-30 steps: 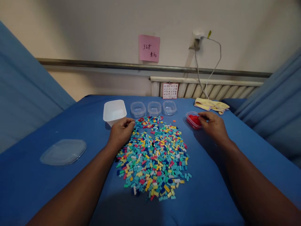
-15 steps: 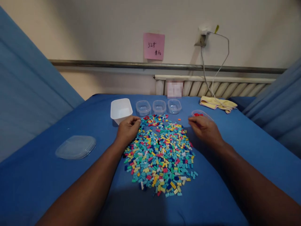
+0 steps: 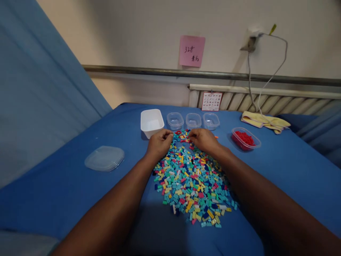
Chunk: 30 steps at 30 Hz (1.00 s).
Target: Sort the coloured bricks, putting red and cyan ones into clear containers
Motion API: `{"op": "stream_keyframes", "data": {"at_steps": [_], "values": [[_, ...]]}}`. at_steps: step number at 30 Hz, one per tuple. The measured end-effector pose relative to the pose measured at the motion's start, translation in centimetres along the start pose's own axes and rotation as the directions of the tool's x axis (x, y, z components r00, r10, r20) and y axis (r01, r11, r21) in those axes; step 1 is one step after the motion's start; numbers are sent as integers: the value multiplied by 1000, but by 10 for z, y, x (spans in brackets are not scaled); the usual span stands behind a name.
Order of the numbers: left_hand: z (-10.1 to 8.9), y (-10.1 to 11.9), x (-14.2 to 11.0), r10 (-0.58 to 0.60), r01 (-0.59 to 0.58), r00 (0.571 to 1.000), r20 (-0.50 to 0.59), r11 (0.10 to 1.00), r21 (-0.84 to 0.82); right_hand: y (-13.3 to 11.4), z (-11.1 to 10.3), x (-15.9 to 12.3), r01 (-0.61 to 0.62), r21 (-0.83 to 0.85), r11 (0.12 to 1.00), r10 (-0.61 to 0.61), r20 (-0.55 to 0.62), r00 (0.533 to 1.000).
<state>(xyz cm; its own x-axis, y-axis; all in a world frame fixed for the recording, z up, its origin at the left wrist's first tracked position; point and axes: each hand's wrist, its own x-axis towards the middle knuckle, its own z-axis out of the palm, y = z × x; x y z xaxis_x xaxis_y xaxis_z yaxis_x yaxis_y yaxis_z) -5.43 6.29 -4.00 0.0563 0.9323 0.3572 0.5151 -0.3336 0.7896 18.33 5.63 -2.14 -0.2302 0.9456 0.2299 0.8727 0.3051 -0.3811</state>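
Observation:
A wide heap of small toy building bricks (image 3: 191,185) in teal, yellow, pink, navy and white covers the middle of the blue cloth. At its far left edge rests my left hand (image 3: 160,144), thumb and fingers closed together; anything between them is too small to make out. My right hand (image 3: 204,139) is over the far end of the heap, fingertips pinched down by some red bricks (image 3: 183,140). What that pinch holds is hidden. To the right of it, a clear plastic tub (image 3: 255,145) contains red bricks (image 3: 244,138).
Behind the heap stand a white bin (image 3: 145,125) and three clear tubs (image 3: 175,121). Stacked clear lids (image 3: 104,158) lie left of my left arm. A yellow cloth (image 3: 263,121) and a hanging white cord (image 3: 277,73) are at the back right. Blue curtains (image 3: 53,89) flank the table.
My right hand has moved left from beside the tub of red bricks to the far end of the heap. My left hand stays by the heap's edge. The view has shifted left.

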Motion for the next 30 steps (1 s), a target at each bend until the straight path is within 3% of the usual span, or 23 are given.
{"op": "stream_keyframes", "data": {"at_steps": [13, 17, 21, 25, 27, 30], "values": [[2, 3, -1, 8, -8, 1000, 13, 999, 32, 4, -12, -2, 66, -137, 988, -40, 188, 981], [1, 2, -1, 13, -13, 1000, 10, 999, 40, 3, -16, -4, 97, -158, 983, -67, 182, 981], [1, 3, -1, 23, -23, 1000, 4, 998, 61, -7, -16, -5, 75, -164, 984, -59, 98, 993], [2, 5, -2, 24, -24, 1000, 7, 999, 36, -21, -6, -2, 193, -70, 979, -194, -2, 981], [2, 5, -2, 24, -24, 1000, 9, 999, 22, -24, 3, -1, 256, -50, 965, -255, 19, 967], [3, 4, -2, 30, -30, 1000, 4, 999, 24, -24, 11, 0, 256, -82, 963, -248, 90, 964]]}}
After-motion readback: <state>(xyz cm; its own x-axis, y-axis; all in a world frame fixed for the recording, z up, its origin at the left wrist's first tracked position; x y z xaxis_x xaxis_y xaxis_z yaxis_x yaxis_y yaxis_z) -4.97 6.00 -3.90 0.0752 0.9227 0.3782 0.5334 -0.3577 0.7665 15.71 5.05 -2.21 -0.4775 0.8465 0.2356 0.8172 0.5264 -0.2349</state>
